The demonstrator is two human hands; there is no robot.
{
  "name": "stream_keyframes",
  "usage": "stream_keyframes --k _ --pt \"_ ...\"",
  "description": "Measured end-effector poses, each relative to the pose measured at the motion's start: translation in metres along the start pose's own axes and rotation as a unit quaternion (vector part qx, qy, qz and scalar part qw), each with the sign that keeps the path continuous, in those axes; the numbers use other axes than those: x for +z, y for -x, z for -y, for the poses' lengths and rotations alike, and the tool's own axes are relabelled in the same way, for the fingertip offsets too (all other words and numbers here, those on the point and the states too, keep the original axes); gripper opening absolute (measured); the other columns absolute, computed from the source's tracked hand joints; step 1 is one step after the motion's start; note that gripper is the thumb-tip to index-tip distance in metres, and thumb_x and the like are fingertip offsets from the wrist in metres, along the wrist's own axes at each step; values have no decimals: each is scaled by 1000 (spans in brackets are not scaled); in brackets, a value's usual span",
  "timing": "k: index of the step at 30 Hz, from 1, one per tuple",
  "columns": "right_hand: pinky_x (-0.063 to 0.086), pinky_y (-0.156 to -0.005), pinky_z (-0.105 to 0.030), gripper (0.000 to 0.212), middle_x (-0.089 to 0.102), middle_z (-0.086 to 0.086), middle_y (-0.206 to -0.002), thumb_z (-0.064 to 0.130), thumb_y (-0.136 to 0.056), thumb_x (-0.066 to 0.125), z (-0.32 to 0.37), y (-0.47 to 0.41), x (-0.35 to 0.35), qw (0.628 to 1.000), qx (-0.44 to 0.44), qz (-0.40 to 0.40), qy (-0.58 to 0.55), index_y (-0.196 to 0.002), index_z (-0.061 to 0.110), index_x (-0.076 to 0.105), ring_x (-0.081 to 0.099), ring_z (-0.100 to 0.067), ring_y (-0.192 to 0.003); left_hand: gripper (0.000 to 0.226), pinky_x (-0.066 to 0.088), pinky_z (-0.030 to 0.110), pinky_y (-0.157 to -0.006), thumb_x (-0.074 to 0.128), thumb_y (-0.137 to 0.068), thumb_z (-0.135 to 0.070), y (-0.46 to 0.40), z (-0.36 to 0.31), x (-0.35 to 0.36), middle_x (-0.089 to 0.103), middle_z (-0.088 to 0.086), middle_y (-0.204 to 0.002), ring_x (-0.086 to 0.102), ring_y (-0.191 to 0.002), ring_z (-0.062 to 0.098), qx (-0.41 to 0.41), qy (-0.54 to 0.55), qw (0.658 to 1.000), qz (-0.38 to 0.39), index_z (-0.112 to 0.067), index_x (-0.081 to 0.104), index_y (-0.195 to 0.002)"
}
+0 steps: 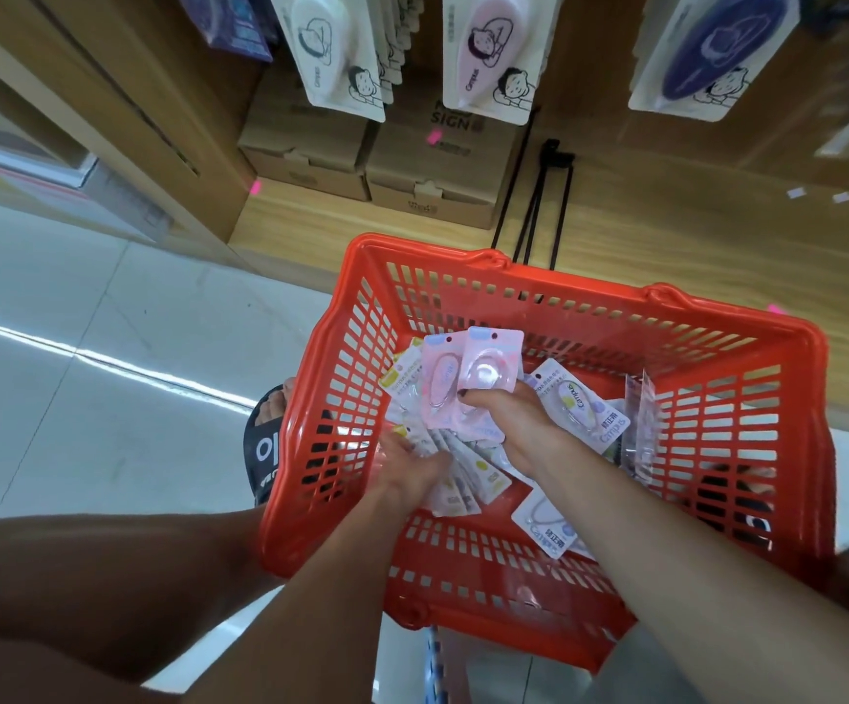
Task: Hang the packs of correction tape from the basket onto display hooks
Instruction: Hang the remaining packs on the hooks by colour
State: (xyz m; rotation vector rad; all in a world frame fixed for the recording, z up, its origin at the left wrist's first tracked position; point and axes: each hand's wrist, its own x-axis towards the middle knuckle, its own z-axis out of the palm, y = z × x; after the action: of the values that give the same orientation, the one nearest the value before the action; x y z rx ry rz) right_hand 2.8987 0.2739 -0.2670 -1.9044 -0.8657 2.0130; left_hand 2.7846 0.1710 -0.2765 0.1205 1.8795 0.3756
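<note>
the flat pink-carded blister packs of correction tape [468, 383] sit inside the red slotted plastic basket [747, 348], two of them raised above the rest and fanned side by side. the right hand [508, 424] grips their lower ends, thumb curled over the front of the cards. just below and to the left, the left hand [412, 462] reaches into a fanned sheaf of white-and-yellow carded packs [458, 475]; its fingers look curled around that bundle, though the tips are hidden under the cards. more loose white packs printed with blue lettering [577, 403] lie on the basket floor, and a couple of clear-fronted packs [638, 424] lean against the right wall.

the basket rests on the pale tiled floor [82, 348] between the person's feet, a black slide sandal [267, 449] showing at its left side. beyond it a wooden shelf base carries brown cardboard boxes [361, 160], and above hang rows of larger carded tape dispensers: white [331, 48], pink [493, 48] and dark blue [711, 53].

the step in hand appears to be sorting and gathering packs by kind, before any hanging. the next move likely calls for squaring the pink pair so their punched holes line up, lifting them clear of the basket rim, and finding a hook of the matching product; no free hook is visible here.
</note>
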Motion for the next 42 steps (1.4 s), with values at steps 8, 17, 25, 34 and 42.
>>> stream_keyframes --k 8,17,25,34,42 --pt "57 -98 -51 47 77 -5 -111 10 -71 78 -16 6 -40 999 -7 -40 -13 -116 20 69 71 -31 -108 39 56 35 -62 49 -102 -6 7 -9 5 59 17 -107 66 -89 29 -54 142 988 23 -12 36 -139" --pt "54 -101 -54 26 76 -16 -107 5 -79 76 -33 19 -59 997 -18 -22 78 -105 10 73 71 -33 -104 71 60 50 -96 94 -56 -41 -8 1 -1 77 11 -109 75 -102 32 -93 172 978 73 -14 70 -116" --pt "57 -98 -56 31 78 -14 -104 5 -81 75 -49 21 -75 997 31 -8 69 -111 11 72 73 -35 -100 24 64 40 -62 77 -94 -28 6 -6 4 81 8 -84 78 -76 26 -72 153 973 154 -12 69 -111" --pt "57 -99 -54 29 79 -14 -105 1 -86 73 -42 31 -78 998 45 19 32 -113 10 73 74 -35 -102 44 55 65 -97 85 -86 -25 2 -1 10 77 10 -118 74 -109 35 9 209 965 156 -22 70 -127" --pt "54 -80 -40 30 75 -17 -111 3 -88 71 -49 47 -79 998 55 3 -16 -116 10 70 71 -38 -107 31 64 49 -81 86 -85 -25 18 -10 11 80 4 -103 78 -93 29 77 183 977 80 -23 73 -113"
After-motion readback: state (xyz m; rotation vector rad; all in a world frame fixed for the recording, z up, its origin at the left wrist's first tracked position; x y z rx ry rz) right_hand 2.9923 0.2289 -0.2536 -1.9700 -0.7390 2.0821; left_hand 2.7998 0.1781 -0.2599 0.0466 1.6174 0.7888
